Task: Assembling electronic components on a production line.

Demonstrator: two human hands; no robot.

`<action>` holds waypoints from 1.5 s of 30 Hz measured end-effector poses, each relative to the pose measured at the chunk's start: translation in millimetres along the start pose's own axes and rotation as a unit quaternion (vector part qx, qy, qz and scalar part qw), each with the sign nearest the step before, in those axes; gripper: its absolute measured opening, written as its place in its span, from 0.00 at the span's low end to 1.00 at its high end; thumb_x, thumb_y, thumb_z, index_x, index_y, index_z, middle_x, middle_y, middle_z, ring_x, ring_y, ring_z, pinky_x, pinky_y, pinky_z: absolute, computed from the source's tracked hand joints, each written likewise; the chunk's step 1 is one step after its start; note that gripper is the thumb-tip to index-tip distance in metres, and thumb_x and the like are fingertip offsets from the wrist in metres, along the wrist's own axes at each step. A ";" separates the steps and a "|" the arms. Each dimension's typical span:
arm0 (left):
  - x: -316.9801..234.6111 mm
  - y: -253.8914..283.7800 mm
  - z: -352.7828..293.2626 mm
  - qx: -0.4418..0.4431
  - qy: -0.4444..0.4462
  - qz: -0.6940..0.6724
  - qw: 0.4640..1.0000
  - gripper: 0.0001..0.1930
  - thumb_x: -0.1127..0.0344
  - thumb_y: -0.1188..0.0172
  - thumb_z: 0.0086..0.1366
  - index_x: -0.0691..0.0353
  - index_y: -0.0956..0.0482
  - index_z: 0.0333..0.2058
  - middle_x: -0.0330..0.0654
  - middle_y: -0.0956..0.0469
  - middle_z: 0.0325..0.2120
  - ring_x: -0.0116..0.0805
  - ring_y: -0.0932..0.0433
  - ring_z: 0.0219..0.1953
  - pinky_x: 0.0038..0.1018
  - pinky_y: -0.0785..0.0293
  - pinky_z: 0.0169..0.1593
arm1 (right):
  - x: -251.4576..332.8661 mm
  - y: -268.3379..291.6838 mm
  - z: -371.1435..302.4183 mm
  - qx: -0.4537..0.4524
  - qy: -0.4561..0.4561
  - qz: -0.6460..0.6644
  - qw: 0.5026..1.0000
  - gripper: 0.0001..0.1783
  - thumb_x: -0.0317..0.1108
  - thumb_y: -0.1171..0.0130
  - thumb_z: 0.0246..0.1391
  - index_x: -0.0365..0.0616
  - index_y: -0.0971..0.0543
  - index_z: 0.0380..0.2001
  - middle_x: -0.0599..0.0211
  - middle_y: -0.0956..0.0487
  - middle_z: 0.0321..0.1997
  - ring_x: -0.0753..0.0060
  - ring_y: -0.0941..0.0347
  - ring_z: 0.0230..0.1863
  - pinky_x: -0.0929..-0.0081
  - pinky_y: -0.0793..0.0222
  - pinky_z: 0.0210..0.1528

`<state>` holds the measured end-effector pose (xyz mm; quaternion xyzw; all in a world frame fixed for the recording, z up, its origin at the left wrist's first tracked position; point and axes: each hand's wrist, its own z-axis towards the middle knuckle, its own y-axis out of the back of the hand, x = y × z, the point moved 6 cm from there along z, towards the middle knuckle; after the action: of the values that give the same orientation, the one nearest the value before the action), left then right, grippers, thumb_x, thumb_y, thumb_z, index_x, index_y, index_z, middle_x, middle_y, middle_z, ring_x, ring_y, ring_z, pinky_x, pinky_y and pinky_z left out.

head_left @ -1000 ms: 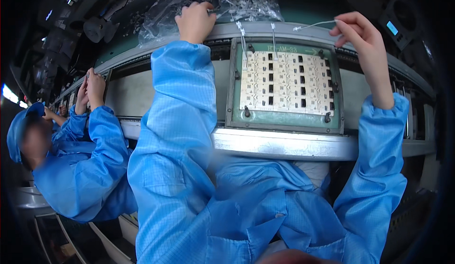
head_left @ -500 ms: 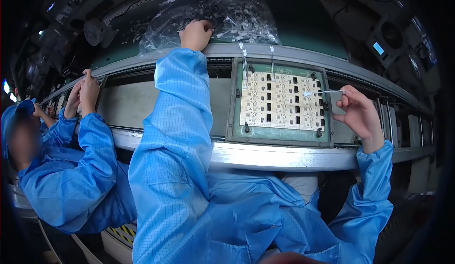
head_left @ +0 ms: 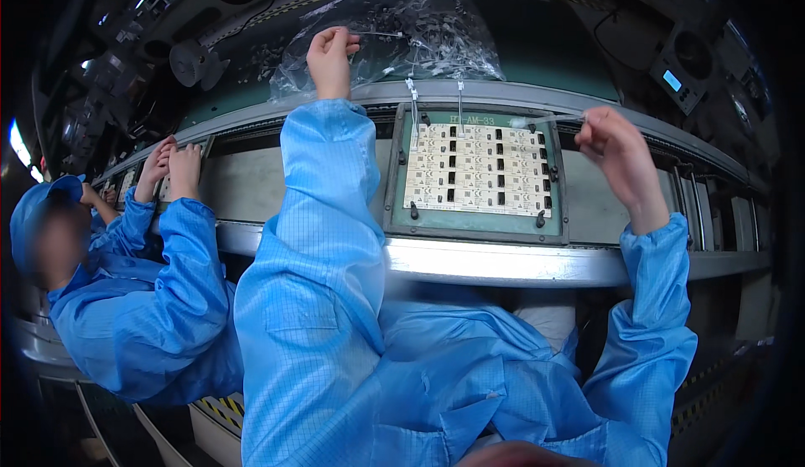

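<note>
My left hand [head_left: 329,60] is raised over the plastic bag with its fingers pinched on a thin short cable [head_left: 376,33], whose free end points right. On the right, my right hand [head_left: 619,153] pinches a white connector cable [head_left: 555,119]. That cable's blurred plug hovers over the upper right of a panel of cream circuit boards [head_left: 478,170]; I cannot tell whether it touches. The panel lies in a green fixture [head_left: 470,220] with a dark frame. Two more cables, a left one [head_left: 413,102] and a right one [head_left: 460,102], reach from the panel's top row onto the rail.
The clear plastic bag [head_left: 436,35] of loose cables lies on the green surface beyond the rail [head_left: 537,95]. A silver rail [head_left: 503,264] runs along the near side. To the left, a co-worker's hands [head_left: 172,169] are over the same line. A small fan [head_left: 197,64] stands far left.
My left hand has lifted from the bag and now shows a cable. My right hand has moved its cable up and left, toward the fixture's top edge. The view has shifted slightly.
</note>
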<state>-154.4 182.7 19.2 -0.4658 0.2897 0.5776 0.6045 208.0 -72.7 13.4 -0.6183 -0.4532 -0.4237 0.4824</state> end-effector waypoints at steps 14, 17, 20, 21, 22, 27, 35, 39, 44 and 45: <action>-28.6 -49.7 -55.4 0.198 0.212 -0.198 0.936 0.10 0.63 0.42 0.68 0.62 0.20 0.42 0.40 0.19 0.38 0.33 0.19 0.44 0.30 0.30 0.45 | -7.6 -81.1 44.4 0.019 0.312 -0.614 0.725 0.02 0.29 0.40 0.58 0.44 0.22 0.32 0.70 0.21 0.30 0.68 0.26 0.40 0.57 0.45 0.64; -37.3 -53.4 -59.8 0.229 0.250 -0.194 0.921 0.03 0.64 0.40 0.67 0.54 0.21 0.34 0.35 0.18 0.31 0.30 0.19 0.38 0.31 0.29 0.47 | -12.3 -76.5 46.9 0.029 0.273 -0.602 0.750 0.05 0.29 0.37 0.56 0.39 0.20 0.34 0.65 0.21 0.32 0.67 0.24 0.38 0.65 0.33 0.53; -62.1 -75.2 -71.5 0.436 0.270 -0.440 0.737 0.08 0.62 0.42 0.70 0.55 0.22 0.44 0.35 0.18 0.34 0.30 0.18 0.40 0.30 0.27 0.45 | -20.3 -71.2 51.7 0.047 0.244 -0.529 0.812 0.08 0.29 0.36 0.56 0.36 0.18 0.36 0.61 0.21 0.33 0.67 0.23 0.36 0.73 0.26 0.40; -50.6 -58.0 -62.5 0.243 0.236 -0.179 0.924 0.14 0.63 0.42 0.70 0.59 0.25 0.51 0.37 0.18 0.36 0.31 0.19 0.40 0.30 0.27 0.46 | -22.9 -67.8 52.7 0.044 0.223 -0.507 0.831 0.08 0.30 0.36 0.56 0.37 0.18 0.36 0.61 0.21 0.34 0.68 0.23 0.36 0.72 0.26 0.41; -46.8 -51.7 -58.7 0.238 0.235 -0.181 0.925 0.14 0.63 0.42 0.70 0.59 0.25 0.51 0.37 0.18 0.36 0.31 0.19 0.40 0.30 0.27 0.46 | -23.4 -69.0 53.2 0.044 0.209 -0.483 0.849 0.08 0.30 0.36 0.56 0.37 0.18 0.37 0.62 0.21 0.35 0.69 0.23 0.36 0.71 0.27 0.42; -68.0 -62.6 -77.1 0.380 0.225 -0.303 0.844 0.21 0.68 0.46 0.70 0.67 0.33 0.59 0.43 0.21 0.42 0.31 0.21 0.44 0.25 0.27 0.45 | -19.9 -78.8 43.3 0.008 0.248 -0.553 0.795 0.08 0.31 0.36 0.57 0.38 0.17 0.36 0.64 0.20 0.32 0.72 0.24 0.36 0.75 0.28 0.41; -66.0 -51.2 -73.7 0.341 0.186 -0.248 0.888 0.19 0.65 0.47 0.71 0.65 0.31 0.57 0.34 0.24 0.31 0.27 0.26 0.34 0.26 0.29 0.42 | -14.7 -82.1 24.0 0.025 0.366 -0.650 0.665 0.09 0.27 0.40 0.57 0.41 0.15 0.40 0.68 0.22 0.34 0.67 0.28 0.39 0.70 0.35 0.46; -63.3 -58.2 -72.9 0.415 0.222 -0.353 0.809 0.12 0.62 0.44 0.71 0.61 0.23 0.48 0.31 0.24 0.27 0.25 0.26 0.32 0.25 0.31 0.42 | -11.6 -84.7 13.3 0.017 0.321 -0.698 0.640 0.14 0.24 0.44 0.57 0.44 0.15 0.44 0.70 0.24 0.39 0.67 0.30 0.46 0.69 0.41 0.54; -78.2 -51.4 -75.5 0.238 0.112 -0.177 0.948 0.11 0.64 0.41 0.69 0.62 0.16 0.44 0.33 0.18 0.34 0.22 0.25 0.35 0.21 0.32 0.42 | -10.8 -88.4 12.9 0.074 0.258 -0.742 0.614 0.18 0.21 0.49 0.58 0.46 0.17 0.48 0.66 0.26 0.45 0.65 0.31 0.51 0.68 0.44 0.59; -72.9 -46.0 -68.1 0.226 0.094 -0.141 0.959 0.12 0.64 0.42 0.69 0.63 0.17 0.45 0.34 0.17 0.36 0.21 0.25 0.35 0.20 0.32 0.41 | -5.8 -90.3 14.4 0.085 0.255 -0.740 0.617 0.19 0.21 0.50 0.58 0.45 0.18 0.49 0.64 0.26 0.46 0.62 0.31 0.52 0.65 0.41 0.59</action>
<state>-109.0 95.0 67.4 -0.4053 0.3996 0.3600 0.7392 120.4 -48.3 24.5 0.1029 -0.6502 -0.7371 0.1524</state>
